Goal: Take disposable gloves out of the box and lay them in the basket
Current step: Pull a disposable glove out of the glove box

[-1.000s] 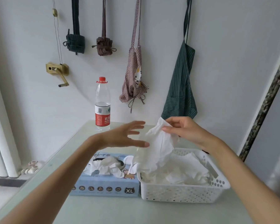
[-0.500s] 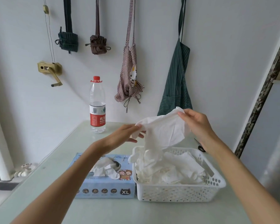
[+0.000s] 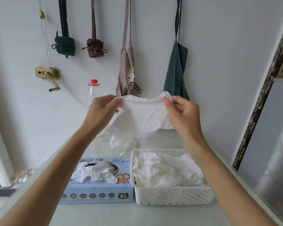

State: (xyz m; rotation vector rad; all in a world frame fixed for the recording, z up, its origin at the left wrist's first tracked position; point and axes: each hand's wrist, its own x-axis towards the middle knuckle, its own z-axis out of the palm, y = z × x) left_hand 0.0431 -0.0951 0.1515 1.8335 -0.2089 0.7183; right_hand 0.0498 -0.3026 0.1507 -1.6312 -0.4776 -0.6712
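Basket (image 3: 173, 195) already held several gloves; box (image 3: 95, 191) still stocked; left hand (image 3: 101, 110) and right hand (image 3: 181, 111) pinched one glove (image 3: 144, 115) stretched above, not yet laid

Soft even daylight; wide-angle edge bowing; slight softness

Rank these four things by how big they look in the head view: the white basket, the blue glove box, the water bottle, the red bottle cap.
1. white basket and blue glove box: nearly the same apparent size, so I leave them tied.
2. water bottle, farther away and partly hidden by the left hand.
3. red bottle cap, plainly smallest.
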